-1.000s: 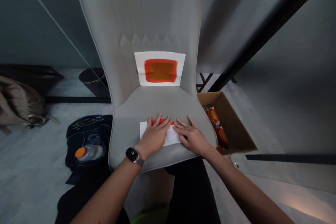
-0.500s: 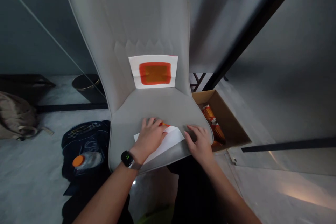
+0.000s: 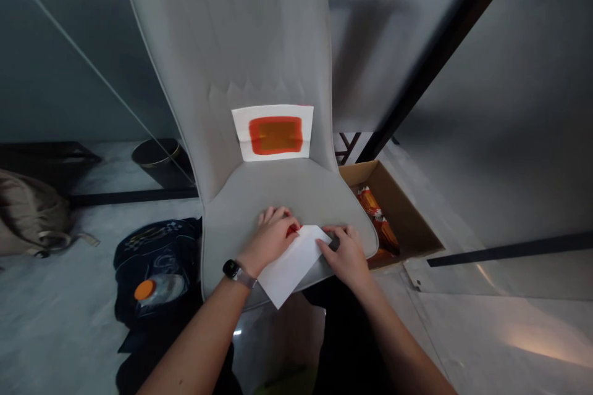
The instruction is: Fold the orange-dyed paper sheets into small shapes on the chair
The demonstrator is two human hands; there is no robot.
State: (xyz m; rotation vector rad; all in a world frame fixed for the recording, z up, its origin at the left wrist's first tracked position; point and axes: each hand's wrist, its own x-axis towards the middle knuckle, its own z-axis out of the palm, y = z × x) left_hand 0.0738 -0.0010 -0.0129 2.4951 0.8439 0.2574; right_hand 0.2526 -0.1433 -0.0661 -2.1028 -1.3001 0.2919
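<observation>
The folded white paper [image 3: 288, 273] had swung to a steeper slant on the chair seat [image 3: 231, 213].
Half a second earlier the right hand [image 3: 347, 256] was apart from it; now its thumb touched the paper's right-hand edge, fingers bent, though a pinch could not be told. The left hand [image 3: 272, 242] was curled at the red upper edge, its grip unclear, and the paper's lowest corner now jutted past the seat's front.

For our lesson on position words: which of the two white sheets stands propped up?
The sheet with the orange rectangle: it leans against the chair's backrest, while the other sheet lies between the hands.
</observation>
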